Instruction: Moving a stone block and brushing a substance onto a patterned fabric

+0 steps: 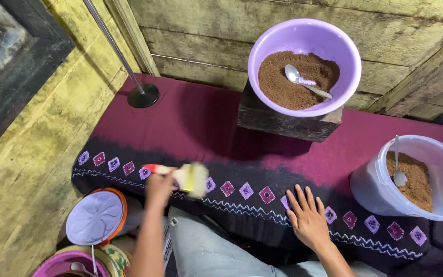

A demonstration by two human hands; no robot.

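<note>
the left hand (160, 187) has its grip pinched around the red handle of a wide paintbrush (183, 176), whose pale bristles are blurred and sit over the dark patterned border of a maroon cloth (190, 123). the right hand (307, 218) lies flat on the same border, fingers spread and holding nothing, well apart from the brush. the cloth covers the worktop between yellowed wooden walls. at the back, a purple bowl (334, 43) of brown powder rests on a dark wooden block (283, 123), with a metal spoon (306, 81) lying in the powder. to the right stands a clear plastic tub (375, 192) with more brown powder and another spoon (399, 174) standing in it. near the left forearm sits a container with a pale lavender lid (94, 218) and orange rim. a black round stand base (143, 95) with a thin metal pole sits at the cloth's far left corner.
</note>
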